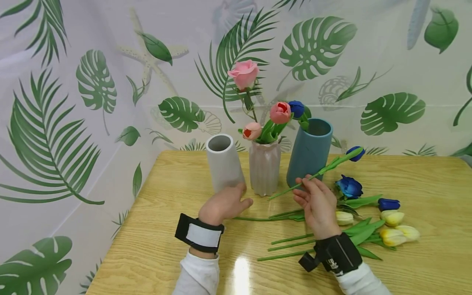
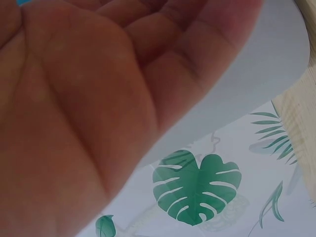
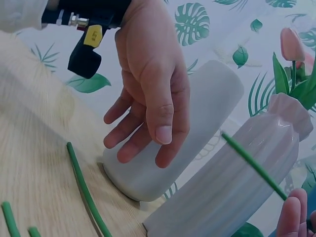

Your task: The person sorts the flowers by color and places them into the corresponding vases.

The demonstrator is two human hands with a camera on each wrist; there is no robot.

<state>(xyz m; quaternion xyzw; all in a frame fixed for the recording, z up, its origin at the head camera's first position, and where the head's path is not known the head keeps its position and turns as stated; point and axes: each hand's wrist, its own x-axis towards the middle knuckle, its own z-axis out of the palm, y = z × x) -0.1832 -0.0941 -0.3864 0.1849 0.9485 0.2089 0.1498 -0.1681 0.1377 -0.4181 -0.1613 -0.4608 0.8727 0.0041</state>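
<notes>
My right hand (image 1: pixel 320 207) pinches the green stem of a blue tulip (image 1: pixel 355 153) between thumb and fingers. The tulip slants in front of the blue vase (image 1: pixel 310 151), its bloom up to the right, its bare stem end near the foot of the pink ribbed vase (image 1: pixel 264 168). At the lower part of the white vase (image 1: pixel 225 164) is my left hand (image 1: pixel 223 205), its fingers loosely extended and holding nothing. In the left wrist view, the left hand's palm (image 2: pixel 74 98) covers much of the white vase (image 2: pixel 276 49); contact is hard to judge.
A pink rose (image 1: pixel 244 75) and pink tulips (image 1: pixel 280 113) stand in the ribbed vase. Another blue flower (image 1: pixel 296 109) leans from the blue vase. On the wooden table (image 1: pixel 147 246) at right lie a blue rose (image 1: pixel 349 187), a dark blue tulip (image 1: pixel 389 204) and several yellow tulips (image 1: pixel 393 237).
</notes>
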